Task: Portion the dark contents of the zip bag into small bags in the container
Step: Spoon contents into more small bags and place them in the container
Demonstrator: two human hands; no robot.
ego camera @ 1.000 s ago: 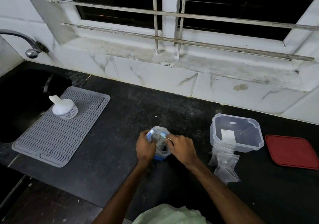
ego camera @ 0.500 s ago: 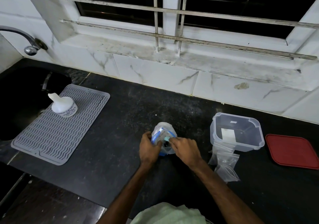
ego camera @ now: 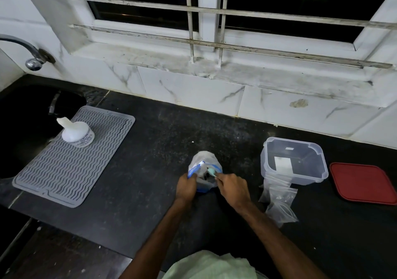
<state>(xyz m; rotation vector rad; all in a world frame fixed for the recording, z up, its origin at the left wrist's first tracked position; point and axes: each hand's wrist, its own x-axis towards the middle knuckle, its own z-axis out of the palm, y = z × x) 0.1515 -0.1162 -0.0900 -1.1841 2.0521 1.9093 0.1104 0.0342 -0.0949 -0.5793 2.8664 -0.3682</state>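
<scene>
- A barred window and its stained white sill are seen across the top of the frame.
- The dark speckled tabletop fills the middle and lower frame, with white marbled tiles along its far edge.
- A black sink is set at the left edge, with a chrome tap mounted above it in the upper left.
- A grey ribbed mat is laid at the left of the frame, just beside the sink; a white bottle is stood on its upper corner.
- A red lid is laid flat at the right edge, near but apart from the container.
- A clear container is stood open right of centre, with a white slip visible through its wall.
- Small bags, clear and empty-looking, are spread on the tabletop below the container, touching its near wall.
- The zip bag is held upright at the centre of the frame, its blue-edged mouth opened; dark contents are glimpsed inside.
- The left hand is closed on the bag's left rim, fingers curled around the blue edge.
- The right hand is pinched shut on a small pale teal spoon, whose tip is placed in the bag's mouth.
</scene>
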